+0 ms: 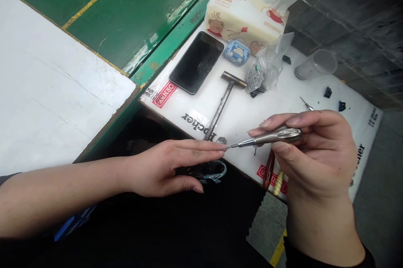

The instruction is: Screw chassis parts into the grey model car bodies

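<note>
My right hand (315,154) is closed round a small silver precision screwdriver (273,137), its tip pointing left. The tip meets the fingertips of my left hand (170,165), whose fingers lie stretched out and together. Under my left hand's fingers sits a small dark metal part (212,172), partly hidden; I cannot tell whether the hand grips it. A metal hammer (224,102) lies on the white board (252,113) just beyond both hands.
On the white board lie a black phone (197,62), a tissue pack (244,18), a small blue case (236,52), a plastic bag of small parts (266,71), a clear cup (316,64) and several black bits (328,92). A white table (47,87) stands left.
</note>
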Tool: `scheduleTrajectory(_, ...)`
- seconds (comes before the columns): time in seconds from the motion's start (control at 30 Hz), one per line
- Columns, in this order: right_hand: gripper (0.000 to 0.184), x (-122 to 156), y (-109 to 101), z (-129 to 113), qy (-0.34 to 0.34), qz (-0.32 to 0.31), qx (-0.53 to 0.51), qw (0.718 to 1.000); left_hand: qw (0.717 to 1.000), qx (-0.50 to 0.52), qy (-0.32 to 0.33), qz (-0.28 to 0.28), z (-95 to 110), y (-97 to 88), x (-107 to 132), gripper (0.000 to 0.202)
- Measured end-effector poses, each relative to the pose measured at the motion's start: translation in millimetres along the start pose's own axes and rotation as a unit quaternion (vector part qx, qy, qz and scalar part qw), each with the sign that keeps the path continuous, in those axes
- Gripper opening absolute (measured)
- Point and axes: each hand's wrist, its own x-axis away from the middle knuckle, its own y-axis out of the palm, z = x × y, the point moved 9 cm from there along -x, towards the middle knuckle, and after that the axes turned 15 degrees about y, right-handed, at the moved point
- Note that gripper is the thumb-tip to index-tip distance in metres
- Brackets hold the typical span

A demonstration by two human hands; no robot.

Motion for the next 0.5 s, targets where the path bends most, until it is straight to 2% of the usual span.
scheduleTrajectory(0.5, 0.049, 1.8, 4.6, 0.8, 0.005, -0.024, 0.014, 1.0, 1.0, -0.012, 0.011, -0.018, -2.1, 4.0, 2.5, 0.087)
